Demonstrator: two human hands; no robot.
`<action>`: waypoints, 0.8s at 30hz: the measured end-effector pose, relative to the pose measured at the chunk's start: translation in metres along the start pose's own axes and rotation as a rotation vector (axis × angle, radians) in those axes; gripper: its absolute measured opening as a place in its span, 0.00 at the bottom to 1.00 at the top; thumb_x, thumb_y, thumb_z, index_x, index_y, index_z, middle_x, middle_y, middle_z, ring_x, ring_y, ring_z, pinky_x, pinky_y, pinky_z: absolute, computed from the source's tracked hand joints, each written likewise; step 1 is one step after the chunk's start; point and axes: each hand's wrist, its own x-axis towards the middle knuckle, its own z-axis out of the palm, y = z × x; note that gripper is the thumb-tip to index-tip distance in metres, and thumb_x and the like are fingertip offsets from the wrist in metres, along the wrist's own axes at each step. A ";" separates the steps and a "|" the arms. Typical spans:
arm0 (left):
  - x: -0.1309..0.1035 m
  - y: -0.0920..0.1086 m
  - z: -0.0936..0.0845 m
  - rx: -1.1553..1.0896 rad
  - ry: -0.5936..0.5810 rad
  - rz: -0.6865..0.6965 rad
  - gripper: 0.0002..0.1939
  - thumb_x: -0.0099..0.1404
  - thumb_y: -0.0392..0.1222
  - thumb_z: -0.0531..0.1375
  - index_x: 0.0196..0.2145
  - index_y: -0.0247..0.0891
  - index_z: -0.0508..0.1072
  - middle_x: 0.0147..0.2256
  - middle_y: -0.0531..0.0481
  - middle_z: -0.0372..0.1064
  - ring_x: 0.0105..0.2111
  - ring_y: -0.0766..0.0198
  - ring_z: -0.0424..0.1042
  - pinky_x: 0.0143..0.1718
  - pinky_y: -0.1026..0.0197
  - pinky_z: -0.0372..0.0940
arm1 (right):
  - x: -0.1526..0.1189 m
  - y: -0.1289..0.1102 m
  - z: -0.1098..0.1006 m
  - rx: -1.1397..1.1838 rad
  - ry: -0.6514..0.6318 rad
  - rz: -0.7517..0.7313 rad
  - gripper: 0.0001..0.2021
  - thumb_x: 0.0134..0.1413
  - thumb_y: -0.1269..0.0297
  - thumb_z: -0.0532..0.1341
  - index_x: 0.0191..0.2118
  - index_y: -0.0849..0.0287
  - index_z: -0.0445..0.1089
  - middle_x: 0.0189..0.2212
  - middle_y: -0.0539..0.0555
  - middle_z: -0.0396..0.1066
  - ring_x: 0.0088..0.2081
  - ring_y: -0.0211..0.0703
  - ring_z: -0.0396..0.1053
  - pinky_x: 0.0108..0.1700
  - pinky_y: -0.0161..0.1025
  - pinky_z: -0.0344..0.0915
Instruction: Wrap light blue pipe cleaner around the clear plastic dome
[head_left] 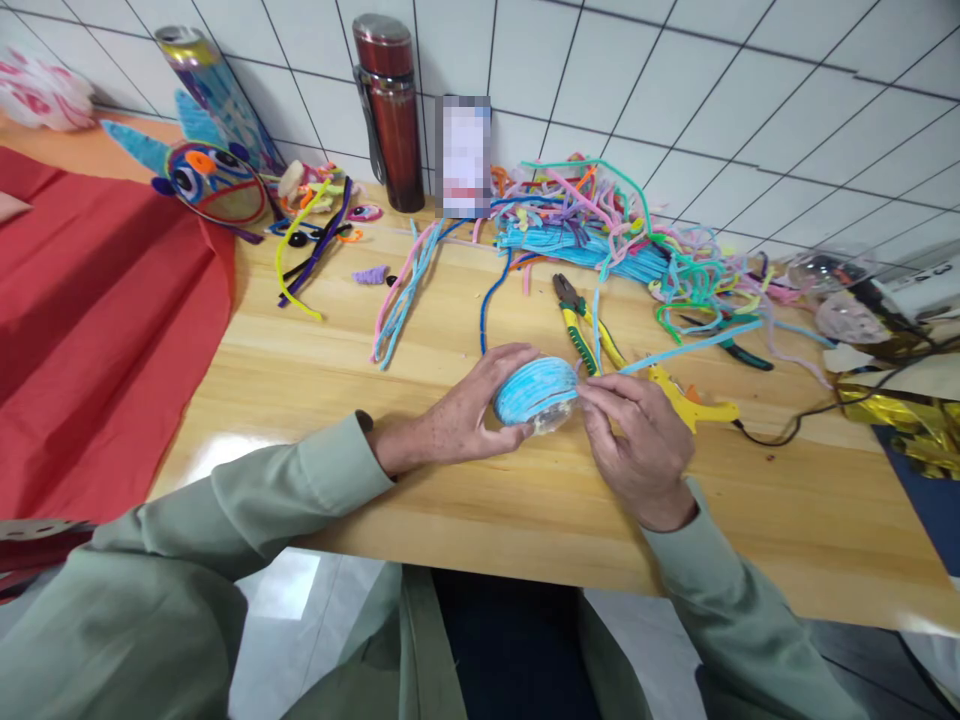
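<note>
A rounded clear plastic form wrapped in blue pipe cleaner (536, 388) sits in my left hand (480, 405), thumb below and fingers above. Its lower right part shows bare, see-through plastic. At its right end, my right hand (634, 430) pinches a light blue pipe cleaner (694, 347); the free length runs out behind my fingers to the upper right. My right fingertips touch or nearly touch the wrapped form. Just beyond my hands lie pliers (574, 325) with yellow and green handles. A yellow glue gun (694, 405) rests beside my right hand.
Tangled pipe cleaners (585, 235) pile along the tiled wall. A red thermos (394, 120) and a propped phone (463, 160) stand behind. On the left are a can (217, 95), a blue craft figure (210, 180) and red cloth (105, 330). A black cord (795, 430) trails right.
</note>
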 end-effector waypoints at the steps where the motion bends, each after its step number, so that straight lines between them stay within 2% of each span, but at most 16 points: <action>1: 0.000 0.000 0.000 0.000 -0.001 -0.002 0.45 0.72 0.47 0.67 0.78 0.47 0.49 0.71 0.32 0.59 0.73 0.38 0.61 0.73 0.29 0.62 | 0.000 0.000 0.000 -0.005 -0.002 -0.003 0.21 0.64 0.78 0.68 0.57 0.47 0.78 0.47 0.53 0.84 0.45 0.50 0.84 0.48 0.48 0.82; 7: -0.001 -0.001 0.001 0.002 0.012 0.011 0.46 0.72 0.47 0.67 0.78 0.48 0.48 0.71 0.32 0.59 0.72 0.39 0.62 0.72 0.29 0.63 | 0.003 -0.002 0.001 -0.011 -0.008 -0.024 0.16 0.64 0.76 0.70 0.54 0.51 0.77 0.46 0.55 0.83 0.45 0.50 0.84 0.47 0.47 0.83; 12: -0.001 -0.002 0.003 0.007 0.025 0.034 0.47 0.71 0.48 0.69 0.78 0.47 0.49 0.70 0.32 0.60 0.72 0.39 0.61 0.72 0.29 0.63 | 0.003 -0.001 0.004 -0.016 0.001 0.012 0.14 0.64 0.73 0.71 0.52 0.50 0.77 0.43 0.54 0.83 0.43 0.49 0.83 0.45 0.47 0.82; 20: -0.002 -0.004 0.002 -0.026 -0.001 0.025 0.49 0.70 0.48 0.69 0.79 0.48 0.48 0.72 0.32 0.57 0.73 0.37 0.60 0.73 0.29 0.61 | 0.003 0.000 0.004 -0.019 -0.007 0.011 0.09 0.64 0.73 0.70 0.47 0.53 0.77 0.40 0.54 0.82 0.42 0.48 0.83 0.45 0.44 0.80; 24: -0.002 0.002 -0.003 -0.041 -0.039 0.004 0.43 0.75 0.49 0.65 0.79 0.49 0.47 0.73 0.33 0.56 0.74 0.38 0.59 0.73 0.29 0.61 | 0.002 0.000 0.004 -0.004 -0.017 0.008 0.09 0.64 0.74 0.71 0.47 0.55 0.77 0.40 0.55 0.82 0.42 0.47 0.82 0.46 0.43 0.80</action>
